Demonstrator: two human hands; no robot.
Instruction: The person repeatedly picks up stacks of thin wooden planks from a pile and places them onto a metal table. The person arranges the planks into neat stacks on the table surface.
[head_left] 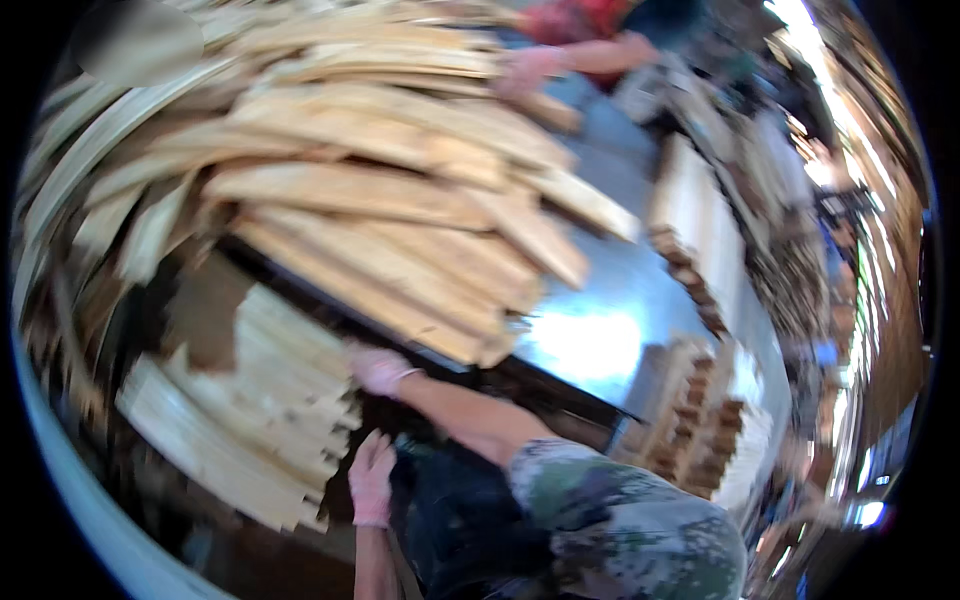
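Note:
My left hand (372,482), in a pink glove, is just off the ragged ends of a low stack of pale wooden boards (225,440). Its fingers point upward, somewhat apart, and nothing shows in them. My right hand (382,371), also gloved in pink, reaches across to the far corner of that same stack. Motion smears its fingers, so I cannot tell whether they grip a board. Just beyond it, a larger heap of wooden boards (390,265) lies on a metal table, the near boards side by side and others crossing over them.
The shiny metal table (600,275) extends to the right. Board bundles stand on its right side, one farther back (695,225) and one nearer (695,420). At the far side, a person in red has a pink-gloved hand (530,70) on the heap. Long strips (90,150) curve along the left.

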